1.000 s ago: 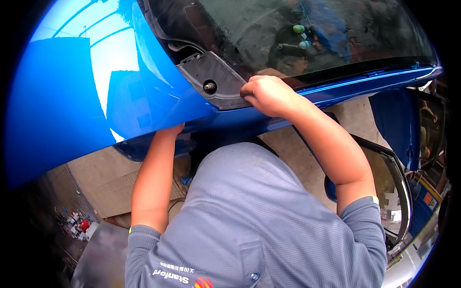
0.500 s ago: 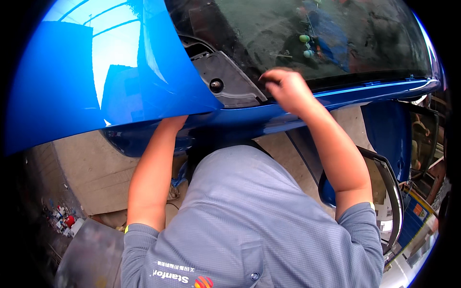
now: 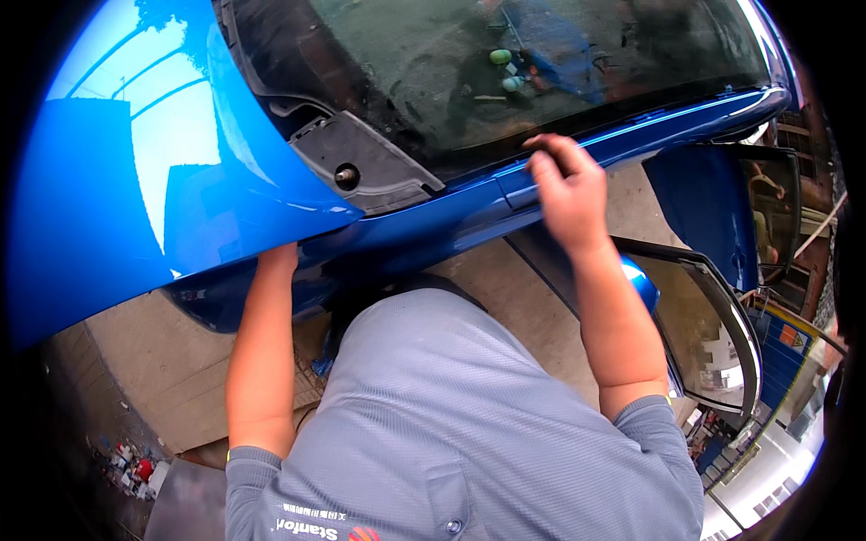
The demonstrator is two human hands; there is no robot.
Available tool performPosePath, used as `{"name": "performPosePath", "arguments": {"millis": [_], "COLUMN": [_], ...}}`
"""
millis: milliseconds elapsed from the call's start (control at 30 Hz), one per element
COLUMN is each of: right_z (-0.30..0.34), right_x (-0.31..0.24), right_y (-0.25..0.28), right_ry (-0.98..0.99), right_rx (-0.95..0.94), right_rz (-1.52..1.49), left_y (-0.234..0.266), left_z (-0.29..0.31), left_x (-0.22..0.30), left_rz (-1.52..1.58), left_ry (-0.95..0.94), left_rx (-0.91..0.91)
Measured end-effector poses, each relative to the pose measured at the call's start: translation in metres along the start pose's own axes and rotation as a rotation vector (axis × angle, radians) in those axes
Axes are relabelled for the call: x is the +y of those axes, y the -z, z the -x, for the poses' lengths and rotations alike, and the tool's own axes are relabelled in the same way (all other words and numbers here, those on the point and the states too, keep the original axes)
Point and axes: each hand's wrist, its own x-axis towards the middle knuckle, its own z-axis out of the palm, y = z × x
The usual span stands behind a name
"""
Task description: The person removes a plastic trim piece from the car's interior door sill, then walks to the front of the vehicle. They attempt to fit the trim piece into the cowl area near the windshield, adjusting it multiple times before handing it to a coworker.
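My left hand [image 3: 278,256] reaches under the raised edge of a glossy blue car hood [image 3: 194,212]. Only its wrist end shows, and the fingers are hidden beneath the panel. Over the blue body edge below the windshield [image 3: 469,81], my right hand [image 3: 575,194] is held up with its fingers curled in toward the thumb. Whatever lies between those fingers, if anything, I cannot make out. A grey plastic cowl panel [image 3: 361,167] with a round hole and a metal stud [image 3: 346,175] sits between the hood and the glass.
Close on the right, a blue door with a black-framed window [image 3: 713,334] stands open. Another blue door [image 3: 708,207] is beyond it. Flattened cardboard [image 3: 194,383] covers floor at the lower left, near a pile of small litter [image 3: 135,469].
My view has shifted, so the car appears lower on the left and higher on the right. The right hand has turned more upright and moved right along the windshield's edge. The left stays under the hood.
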Motion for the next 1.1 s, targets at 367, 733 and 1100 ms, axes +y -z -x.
{"name": "performPosePath", "arguments": {"millis": [367, 733, 1100], "right_z": [0.08, 0.075, 0.006], "right_x": [-0.009, -0.011, -0.007], "right_y": [-0.051, -0.056, -0.068], "right_ry": [0.338, 0.333, 0.405], "right_rx": [-0.557, -0.628, -0.391], "right_rz": [0.25, 0.293, 0.395], "left_y": [0.02, 0.014, 0.024], "left_z": [0.007, 0.0, -0.01], "left_x": [0.003, 0.009, -0.002], "left_rz": [-1.56, -1.421, -1.211], "left_ry": [-0.366, -0.385, -0.737], "left_rx": [-0.262, -0.298, -0.324]}}
